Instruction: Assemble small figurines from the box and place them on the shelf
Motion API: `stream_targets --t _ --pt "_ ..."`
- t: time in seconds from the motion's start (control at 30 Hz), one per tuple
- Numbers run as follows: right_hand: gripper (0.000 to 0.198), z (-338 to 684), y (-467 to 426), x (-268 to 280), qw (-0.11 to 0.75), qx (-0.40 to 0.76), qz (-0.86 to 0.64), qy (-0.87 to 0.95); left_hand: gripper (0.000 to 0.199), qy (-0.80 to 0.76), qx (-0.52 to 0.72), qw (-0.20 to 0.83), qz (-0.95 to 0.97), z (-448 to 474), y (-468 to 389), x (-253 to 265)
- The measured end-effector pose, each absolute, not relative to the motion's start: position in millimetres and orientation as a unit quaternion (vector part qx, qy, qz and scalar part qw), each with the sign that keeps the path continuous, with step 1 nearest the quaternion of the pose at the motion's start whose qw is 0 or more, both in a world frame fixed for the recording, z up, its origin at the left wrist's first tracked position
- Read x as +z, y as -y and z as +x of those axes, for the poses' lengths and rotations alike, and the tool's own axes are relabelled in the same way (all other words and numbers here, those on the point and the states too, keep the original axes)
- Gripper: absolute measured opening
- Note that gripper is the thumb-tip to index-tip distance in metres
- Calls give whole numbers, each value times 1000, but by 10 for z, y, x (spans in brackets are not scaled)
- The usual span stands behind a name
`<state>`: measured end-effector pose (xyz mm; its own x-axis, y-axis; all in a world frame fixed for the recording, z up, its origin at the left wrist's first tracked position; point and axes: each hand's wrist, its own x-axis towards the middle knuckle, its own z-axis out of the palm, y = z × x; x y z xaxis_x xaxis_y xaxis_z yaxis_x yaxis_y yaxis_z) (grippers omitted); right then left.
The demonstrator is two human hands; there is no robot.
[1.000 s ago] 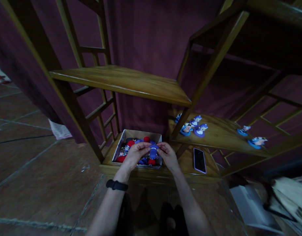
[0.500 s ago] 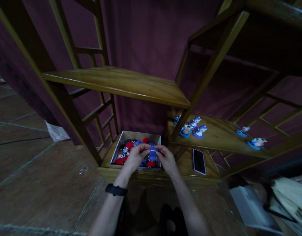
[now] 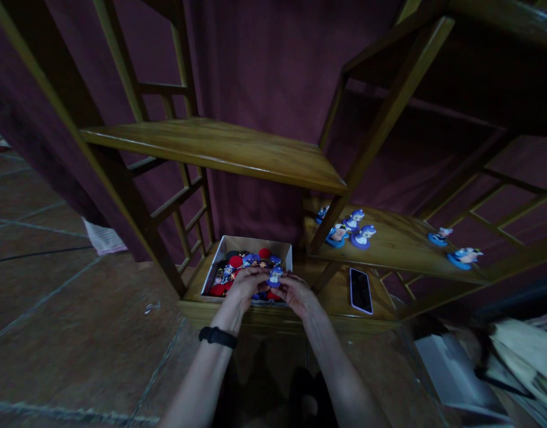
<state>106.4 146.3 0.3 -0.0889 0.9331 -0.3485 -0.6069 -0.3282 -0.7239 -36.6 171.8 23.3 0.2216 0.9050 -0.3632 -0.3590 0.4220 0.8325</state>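
Observation:
Between my two hands, above the front right part of an open box, is a small purple and white figurine (image 3: 274, 277) on a round purple base. My left hand (image 3: 247, 286) pinches it from the left side, a black band around that wrist. From the right, the fingers of my right hand (image 3: 296, 293) close on its base. The cardboard box (image 3: 212, 266) below holds several more figurines in red, black and blue-purple, partly covered by my hands.
Several figurines stand on the raised shelf (image 3: 393, 244) at right, among them a purple one (image 3: 363, 236) and a blue-based one (image 3: 465, 258). A phone (image 3: 361, 290) lies on the lower board. An upper wooden shelf (image 3: 211, 145) overhangs the box. A slanted post (image 3: 329, 223) divides the sections.
The figurine has been turned in my hands: its plain purple side faced me before, and now its white and purple front and round base show. Both hands have shifted their grip slightly.

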Motion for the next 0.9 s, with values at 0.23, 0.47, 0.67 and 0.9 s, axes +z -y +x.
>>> stream_targets --t 0.23,0.47,0.67,0.9 --pt "15 920 -1532 -127 602 667 -416 139 16 -467 485 702 233 -298 -1745 131" --pt "12 959 -1508 -69 614 650 -408 187 31 -446 452 725 265 -313 -1714 200" --pt "25 957 -1492 -16 605 642 -416 223 31 -446 468 717 259 -271 -1694 204" --pt "26 968 -1496 8 595 639 -434 220 30 -461 465 718 236 -279 -1694 212"
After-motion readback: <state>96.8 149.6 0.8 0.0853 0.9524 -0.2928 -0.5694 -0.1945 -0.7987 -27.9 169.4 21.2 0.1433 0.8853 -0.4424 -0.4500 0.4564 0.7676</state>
